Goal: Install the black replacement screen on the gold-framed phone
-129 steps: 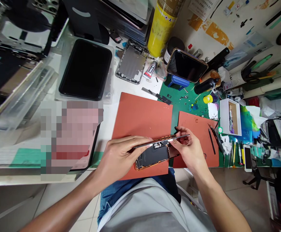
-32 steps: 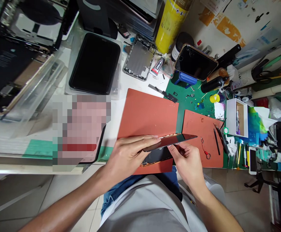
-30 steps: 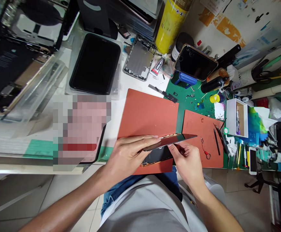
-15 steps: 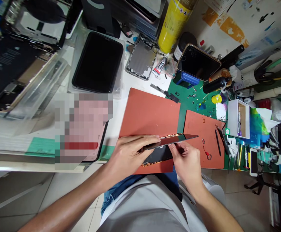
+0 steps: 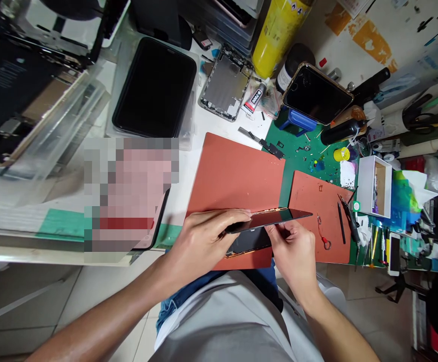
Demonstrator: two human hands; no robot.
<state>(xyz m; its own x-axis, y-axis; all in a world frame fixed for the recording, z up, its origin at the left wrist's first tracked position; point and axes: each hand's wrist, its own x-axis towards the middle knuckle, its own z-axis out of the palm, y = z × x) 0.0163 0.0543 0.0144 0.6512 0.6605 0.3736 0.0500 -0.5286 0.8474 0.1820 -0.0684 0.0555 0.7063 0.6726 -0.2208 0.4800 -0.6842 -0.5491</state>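
A dark phone screen (image 5: pixel 277 220) is held tilted above an opened phone body (image 5: pixel 249 242) at the front edge of a red-brown mat (image 5: pixel 237 171). My left hand (image 5: pixel 207 236) is closed around the screen's left end, thumb below and fingers on top. At the lower right edge, my right hand (image 5: pixel 295 251) pinches the screen; its curled fingers are partly hidden beneath. Between screen and body a gap shows, with the body's copper-coloured rim facing me. Whether a cable joins the two cannot be made out.
On the right, a second mat (image 5: pixel 307 201) carries a black stick tool (image 5: pixel 341 223) and a red-ringed wire (image 5: pixel 327 244). Behind are a phone on a blue stand (image 5: pixel 298 119), a glue tube (image 5: pixel 255 98) and a yellow can (image 5: pixel 277 37). A black-screened device (image 5: pixel 154 90) lies left.
The camera view has shifted slightly, so the bench items sit a little differently in the picture. Both hands keep nearly the same hold on the screen.
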